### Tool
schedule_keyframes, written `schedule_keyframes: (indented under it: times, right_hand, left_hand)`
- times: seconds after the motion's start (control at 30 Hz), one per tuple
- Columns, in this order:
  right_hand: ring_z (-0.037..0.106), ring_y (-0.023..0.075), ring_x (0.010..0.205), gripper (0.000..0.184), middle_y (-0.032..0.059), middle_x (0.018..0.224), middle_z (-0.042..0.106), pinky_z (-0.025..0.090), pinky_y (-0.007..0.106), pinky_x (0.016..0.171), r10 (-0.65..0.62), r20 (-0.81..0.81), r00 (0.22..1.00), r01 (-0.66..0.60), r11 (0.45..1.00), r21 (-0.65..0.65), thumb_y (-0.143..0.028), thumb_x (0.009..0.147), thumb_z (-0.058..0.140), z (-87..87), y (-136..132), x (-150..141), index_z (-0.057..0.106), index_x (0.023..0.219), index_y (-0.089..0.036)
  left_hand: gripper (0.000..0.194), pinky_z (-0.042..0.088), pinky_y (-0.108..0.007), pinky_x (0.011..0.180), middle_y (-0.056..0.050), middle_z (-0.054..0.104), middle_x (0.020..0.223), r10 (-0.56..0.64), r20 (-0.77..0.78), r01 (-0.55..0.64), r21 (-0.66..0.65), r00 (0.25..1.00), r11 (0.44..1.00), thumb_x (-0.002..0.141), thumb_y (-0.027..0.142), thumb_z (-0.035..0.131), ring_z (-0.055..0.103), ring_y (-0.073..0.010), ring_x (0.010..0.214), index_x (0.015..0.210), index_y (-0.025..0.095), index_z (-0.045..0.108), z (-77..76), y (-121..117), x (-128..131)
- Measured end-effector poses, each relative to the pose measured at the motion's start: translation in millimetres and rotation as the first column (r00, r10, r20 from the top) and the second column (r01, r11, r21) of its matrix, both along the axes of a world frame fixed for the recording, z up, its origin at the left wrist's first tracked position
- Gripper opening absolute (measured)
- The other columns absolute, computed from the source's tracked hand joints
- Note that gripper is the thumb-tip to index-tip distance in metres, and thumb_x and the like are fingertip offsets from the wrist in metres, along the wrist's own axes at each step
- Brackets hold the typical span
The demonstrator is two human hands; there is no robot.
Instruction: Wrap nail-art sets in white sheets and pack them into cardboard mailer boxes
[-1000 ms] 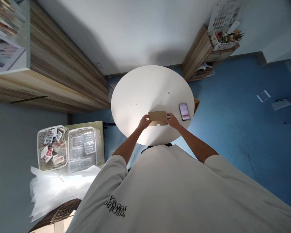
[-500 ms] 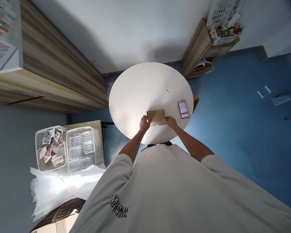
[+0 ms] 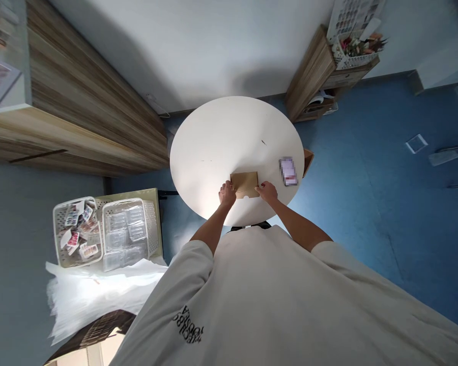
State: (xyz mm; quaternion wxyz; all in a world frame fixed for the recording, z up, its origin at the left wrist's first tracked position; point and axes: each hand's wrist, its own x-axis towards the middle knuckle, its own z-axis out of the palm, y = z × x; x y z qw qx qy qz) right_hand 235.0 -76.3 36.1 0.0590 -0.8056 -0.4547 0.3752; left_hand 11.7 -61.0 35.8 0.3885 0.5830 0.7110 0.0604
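A small brown cardboard box [image 3: 245, 183] lies on the white round table [image 3: 213, 132], close to its front edge. At the box's left side, my left hand [image 3: 227, 194] is closed around the edge near the front corner. On the opposite side, my right hand [image 3: 267, 191] pinches the front right corner between thumb and fingers. The front flap appears folded down close against the box. What is inside the box is hidden.
A phone with a blurred screen [image 3: 288, 171] lies on the table right of my right hand. A small dark mark or thin object [image 3: 263, 143] is farther back. White baskets [image 3: 125, 234] with clear plastic cases and packets stand at the left. A wooden cabinet [image 3: 313, 76] stands behind right.
Both hands stay at the sides of the box. The front flap, seen as a lighter strip before, now sits flatter against the box. The view has shifted slightly.
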Motion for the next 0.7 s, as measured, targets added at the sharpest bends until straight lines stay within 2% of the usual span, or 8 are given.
schedule_keyframes:
  times: [0.2,0.37,0.5,0.6,0.7]
  right_hand:
    - [0.070,0.0287,0.113,0.053,0.0109,0.117,0.076,0.053,0.040,0.098,-0.018,-0.062,0.998,0.020,0.999,0.034,-0.033,0.097,0.060,0.1,-3.5,-13.0,0.050,0.148,-0.023]
    - [0.071,0.0299,0.108,0.060,0.0112,0.118,0.075,0.054,0.040,0.095,0.032,-0.114,0.993,-0.024,0.997,0.069,-0.038,0.099,0.055,6.9,-5.5,-14.8,0.041,0.156,-0.024]
    - [0.067,0.0313,0.114,0.064,0.0119,0.128,0.070,0.052,0.043,0.100,0.193,-0.095,0.977,-0.175,0.969,0.174,-0.039,0.097,0.056,17.2,-1.2,-15.0,0.040,0.157,-0.026]
    - [0.060,0.0353,0.125,0.071,0.0173,0.143,0.059,0.049,0.048,0.107,0.316,0.018,0.948,-0.312,0.922,0.229,-0.034,0.091,0.063,23.8,3.8,-16.8,0.041,0.158,-0.024]
    - [0.054,0.0379,0.129,0.071,0.0202,0.144,0.056,0.045,0.051,0.110,0.387,0.123,0.914,-0.406,0.878,0.252,-0.028,0.091,0.064,28.8,8.3,-18.5,0.040,0.158,-0.020]
  left_hand:
    - [0.029,0.051,-0.046,0.094,-0.014,0.065,0.129,0.071,0.047,-0.069,-0.042,0.996,0.997,0.101,0.023,0.051,0.065,-0.0321,0.117,0.131,0.027,0.050,10.1,-9.9,5.5]
    - [0.036,0.053,-0.047,0.097,-0.016,0.063,0.133,0.041,0.128,-0.044,0.022,0.991,0.999,0.100,0.021,0.048,0.065,-0.0328,0.119,0.136,0.025,0.051,13.3,-14.3,1.6]
    - [0.053,0.047,-0.051,0.112,-0.018,0.057,0.145,-0.010,0.154,-0.005,0.098,0.988,0.995,0.093,0.016,0.052,0.055,-0.0346,0.135,0.146,0.022,0.049,18.6,-5.8,-7.7]
    - [0.073,0.042,-0.053,0.119,-0.017,0.049,0.154,-0.095,0.135,0.074,0.154,0.986,0.985,0.083,0.010,0.060,0.049,-0.0362,0.141,0.153,0.023,0.044,26.3,1.7,-12.7]
    - [0.080,0.040,-0.056,0.119,-0.018,0.045,0.153,-0.138,0.079,0.118,0.215,0.987,0.970,0.080,0.006,0.061,0.047,-0.0373,0.140,0.156,0.024,0.043,33.6,5.5,-13.8]
